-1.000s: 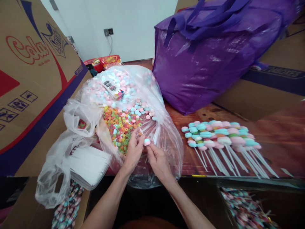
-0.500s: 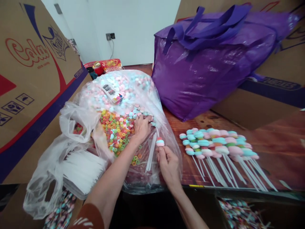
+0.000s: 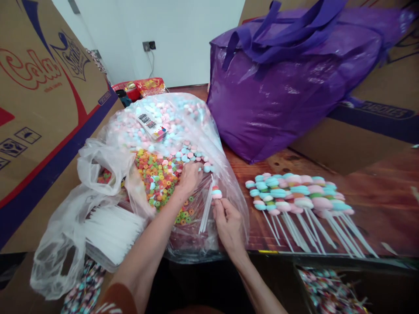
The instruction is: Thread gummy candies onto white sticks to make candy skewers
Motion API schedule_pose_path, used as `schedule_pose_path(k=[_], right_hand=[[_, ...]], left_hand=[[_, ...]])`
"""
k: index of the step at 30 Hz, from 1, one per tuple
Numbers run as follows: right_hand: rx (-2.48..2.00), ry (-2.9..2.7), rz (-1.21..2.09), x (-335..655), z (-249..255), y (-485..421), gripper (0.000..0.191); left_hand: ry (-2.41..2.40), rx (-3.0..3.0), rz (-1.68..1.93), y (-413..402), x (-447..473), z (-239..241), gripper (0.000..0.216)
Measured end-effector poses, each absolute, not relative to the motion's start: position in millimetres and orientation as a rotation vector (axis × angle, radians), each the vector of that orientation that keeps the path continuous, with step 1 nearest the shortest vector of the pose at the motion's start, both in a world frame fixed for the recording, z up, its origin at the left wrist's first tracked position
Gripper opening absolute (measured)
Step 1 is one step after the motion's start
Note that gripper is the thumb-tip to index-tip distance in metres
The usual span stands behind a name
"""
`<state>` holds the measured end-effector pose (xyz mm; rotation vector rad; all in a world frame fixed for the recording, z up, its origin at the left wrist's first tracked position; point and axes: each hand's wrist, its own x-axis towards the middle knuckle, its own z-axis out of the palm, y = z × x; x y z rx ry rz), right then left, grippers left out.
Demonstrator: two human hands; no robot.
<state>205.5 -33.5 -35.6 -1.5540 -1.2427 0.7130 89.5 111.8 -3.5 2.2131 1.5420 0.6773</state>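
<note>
We are holding a partly loaded candy stick (image 3: 216, 192) in front of us, above the near right part of a clear plastic bag (image 3: 191, 250) spread over the surface (image 3: 376, 192); it is showing pink and blue candy with an orange ring at the top. Our right hand (image 3: 231, 222) is clamping it between thumb and fingers, just below the lowest candy. Our left hand (image 3: 190, 178) is resting beside the pink and blue candies (image 3: 187, 152), its fingers drawn together, though we are not managing to tell whether they are gripping one. By our judgement, we are in the middle of threading, choosing the next piece; the next move is calling for one candy pinched by its edges, lined up with the tip and pushed on squarely while the right hand is keeping the stick steady. Just left of our left hand, fruit-coloured rings (image 3: 157, 172) are lying loose, and between our hands a few bare sticks (image 3: 206, 209) are lying together. Further left, a tub is holding many white sticks (image 3: 113, 231); to the right, loaded candy sticks (image 3: 299, 192) are lying in a row, with a purple bag (image 3: 288, 91) standing behind them.
</note>
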Motion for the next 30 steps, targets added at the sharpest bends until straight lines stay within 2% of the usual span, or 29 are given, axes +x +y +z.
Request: schedule_pose_path(k=[10,16,25,30], right_hand=[[-1.555,-1.269,0.695,202.9,-31.8,-34.2,0.034],[-1.541,-1.275,0.694,202.0,-30.6,-34.7,0.033],[-1.543,-1.272,0.704,201.8,-32.0,-34.5,0.035],[-1.559,-1.289,0.685,201.9,-29.1,-35.4,0.035]], left_hand=[[1.435,1.883,0.748,37.1,22.3,9.1,0.029],[1.467,1.662,1.001,30.4,6.3,-3.3,0.039],[1.54,1.511,1.105,24.8,9.1,-4.1,0.022],[1.5,1.396,1.171,38.5,8.6,-7.7,0.023]])
